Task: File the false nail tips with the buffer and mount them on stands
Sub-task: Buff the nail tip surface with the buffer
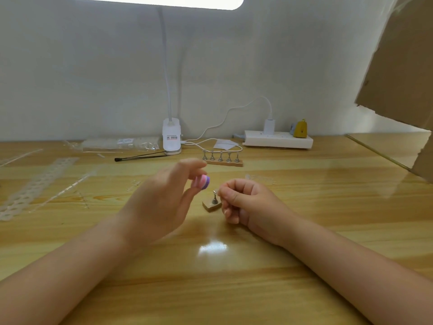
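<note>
Two hands [164, 195] [243, 200], one buffer [202, 181], six stands: five at twelve o'clock [220, 156], one central [214, 200].

Striped buffer [202, 181] aloft; metal stand [214, 200] upright.

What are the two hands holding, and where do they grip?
The left hand pinches a pink-and-purple buffer block by its end. The right hand pinches something tiny at the metal stand's top; too small to identify.
</note>
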Tool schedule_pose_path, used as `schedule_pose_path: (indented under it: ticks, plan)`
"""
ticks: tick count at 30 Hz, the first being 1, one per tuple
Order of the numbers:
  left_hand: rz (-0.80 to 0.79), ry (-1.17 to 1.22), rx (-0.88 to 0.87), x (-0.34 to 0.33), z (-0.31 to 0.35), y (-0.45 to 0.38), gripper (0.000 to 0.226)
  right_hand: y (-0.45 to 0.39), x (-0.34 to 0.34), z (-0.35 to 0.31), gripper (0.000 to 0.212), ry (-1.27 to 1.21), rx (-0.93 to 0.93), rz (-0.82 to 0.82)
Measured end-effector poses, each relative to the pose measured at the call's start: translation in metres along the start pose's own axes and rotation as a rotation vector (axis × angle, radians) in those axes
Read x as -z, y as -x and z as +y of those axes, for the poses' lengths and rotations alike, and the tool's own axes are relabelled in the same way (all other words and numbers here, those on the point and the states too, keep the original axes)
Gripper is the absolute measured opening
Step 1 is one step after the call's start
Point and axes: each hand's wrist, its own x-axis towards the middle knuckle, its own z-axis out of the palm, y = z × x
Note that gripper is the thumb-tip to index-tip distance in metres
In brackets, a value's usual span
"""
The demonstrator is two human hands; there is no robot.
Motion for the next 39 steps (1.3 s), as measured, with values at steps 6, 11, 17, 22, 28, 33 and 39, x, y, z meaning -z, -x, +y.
schedule_pose_path:
  ticks: [6, 11, 17, 22, 28, 33, 39]
  plan:
    - [-0.003, -0.048, -0.045, -0.006, 0.008, 0.002, 0.034, 0.001, -0.001, -0.001, 0.015, -0.032, 0.005, -0.029]
    - [0.078, 0.012, -0.085, -0.006, 0.01, 0.0, 0.033, 0.002, -0.001, -0.003, 0.016, -0.031, -0.001, -0.039]
    - [0.07, -0.087, 0.023, -0.004, 0.001, 0.005, 0.037, 0.002, -0.003, -0.005, 0.014, -0.014, -0.01, -0.045]
    - [0.059, -0.013, -0.099, -0.01, 0.015, 0.001, 0.029, 0.004, -0.001, -0.005, 0.013, -0.006, -0.008, -0.056]
    - [0.059, -0.041, -0.06, -0.002, 0.004, 0.003, 0.031, 0.002, 0.0, -0.003, 0.013, -0.018, -0.019, -0.054]
    - [-0.075, -0.03, -0.078, -0.004, 0.006, 0.003, 0.018, 0.002, 0.002, -0.003, 0.009, -0.034, 0.002, -0.08]
    - [-0.061, 0.077, -0.151, -0.001, 0.007, -0.001, 0.02, 0.001, 0.003, 0.0, 0.011, -0.007, 0.009, -0.066]
